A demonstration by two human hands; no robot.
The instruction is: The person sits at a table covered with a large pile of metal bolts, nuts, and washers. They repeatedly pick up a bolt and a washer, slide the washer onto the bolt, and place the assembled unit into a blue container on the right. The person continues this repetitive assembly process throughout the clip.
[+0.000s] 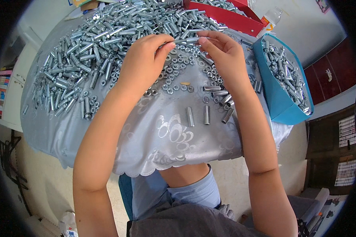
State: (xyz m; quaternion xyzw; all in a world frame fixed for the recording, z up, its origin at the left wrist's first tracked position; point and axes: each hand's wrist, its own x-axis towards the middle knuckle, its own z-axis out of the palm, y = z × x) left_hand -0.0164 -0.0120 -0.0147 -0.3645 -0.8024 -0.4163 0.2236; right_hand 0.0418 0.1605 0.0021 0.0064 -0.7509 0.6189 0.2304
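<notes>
Over the far part of the table, my left hand and my right hand hold a silver sleeve anchor bolt level between them. The left thumb and fingers pinch its left end; the right thumb and fingers pinch its right end. Below the hands lie many loose hex nuts and some flat washers. Two metal sleeves stand apart nearer to me, and several more sleeves lie by my right wrist. A large heap of anchor bolts spreads behind and left of my left hand.
A blue fabric bin full of bolts stands at the right edge of the table. At the back is a red box with more bolts, a clear bottle beside it. A silvery patterned tablecloth covers the table, its scalloped edge above my lap.
</notes>
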